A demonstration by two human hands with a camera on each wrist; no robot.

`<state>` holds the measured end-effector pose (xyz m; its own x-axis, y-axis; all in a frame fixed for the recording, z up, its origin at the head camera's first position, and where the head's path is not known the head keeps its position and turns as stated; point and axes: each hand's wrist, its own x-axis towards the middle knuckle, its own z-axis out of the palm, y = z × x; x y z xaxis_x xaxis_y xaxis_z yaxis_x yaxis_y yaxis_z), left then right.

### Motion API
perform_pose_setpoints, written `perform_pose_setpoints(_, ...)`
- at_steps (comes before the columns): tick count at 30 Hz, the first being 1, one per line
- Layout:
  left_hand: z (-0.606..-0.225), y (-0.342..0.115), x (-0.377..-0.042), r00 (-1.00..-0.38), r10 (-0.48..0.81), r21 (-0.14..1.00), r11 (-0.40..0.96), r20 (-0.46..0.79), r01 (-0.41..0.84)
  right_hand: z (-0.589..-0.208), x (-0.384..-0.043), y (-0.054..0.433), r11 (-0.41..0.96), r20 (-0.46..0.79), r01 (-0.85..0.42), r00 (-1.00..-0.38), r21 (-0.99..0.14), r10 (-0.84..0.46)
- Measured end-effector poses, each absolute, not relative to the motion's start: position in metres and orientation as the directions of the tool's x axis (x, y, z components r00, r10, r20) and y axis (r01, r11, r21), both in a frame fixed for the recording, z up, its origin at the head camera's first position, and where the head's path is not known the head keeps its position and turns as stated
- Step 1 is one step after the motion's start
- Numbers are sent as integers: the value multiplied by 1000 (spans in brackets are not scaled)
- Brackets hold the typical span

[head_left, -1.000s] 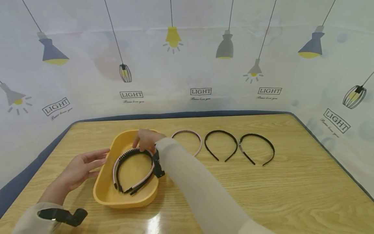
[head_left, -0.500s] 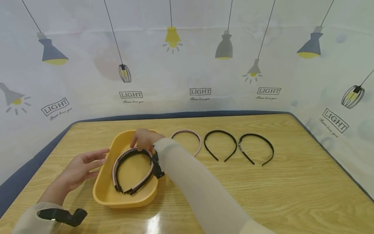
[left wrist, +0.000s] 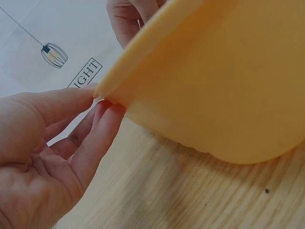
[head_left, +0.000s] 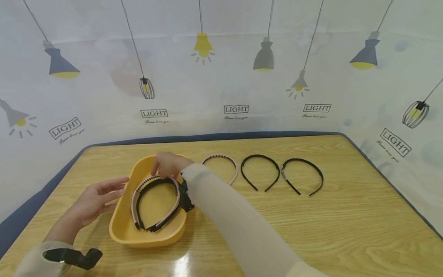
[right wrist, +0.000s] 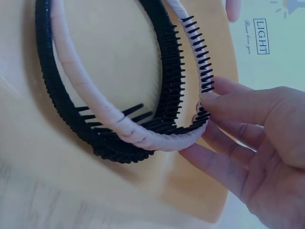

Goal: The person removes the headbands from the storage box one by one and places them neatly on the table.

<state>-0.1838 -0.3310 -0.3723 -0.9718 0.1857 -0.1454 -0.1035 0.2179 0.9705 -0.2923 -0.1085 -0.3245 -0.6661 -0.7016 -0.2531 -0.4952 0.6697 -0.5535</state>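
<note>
My right hand [head_left: 167, 164] reaches into a yellow tray [head_left: 149, 242] and pinches a pink headband [right wrist: 74, 71] with black comb teeth at its arch. In the right wrist view the thumb and fingers close on the toothed part, and the arch stands a little off a black toothed headband [right wrist: 47, 71] that lies in the tray beneath it. My left hand [head_left: 91, 200] holds its fairly straight fingers and thumb against the tray's left side; in the left wrist view the fingertips [left wrist: 112, 109] meet the yellow wall right at the rim.
To the right of the tray, on the wooden table [head_left: 311, 231], lie another pink headband [head_left: 236, 169], a plain black headband [head_left: 260, 156] and a black headband with a speckled part [head_left: 313, 164]. My right sleeve [head_left: 235, 215] crosses over the table. A printed cloth [head_left: 194, 88] hangs behind.
The pink headband's arch has lifted slightly away from the black one as my right hand shifts a little left. My left hand stays at the tray's side.
</note>
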Motion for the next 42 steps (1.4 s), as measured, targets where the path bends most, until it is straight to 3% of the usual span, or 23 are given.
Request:
perform_pose_setpoints(8,-374,-333,-184,-972,178,960,261,-151,-101,-319,-292,-107,650,-235,-541,-643,-534,-729)
perform_pose_setpoints(33,-373,-332,-184,-972,166,961,247,-168,-124,-293,-289,-92,547,-162,-607,-571,-577,-805)
perform_pose_setpoints(42,-374,-333,-184,-970,183,969,217,-159,-118,-280,-292,-81,528,-142,-654,-548,-542,-825)
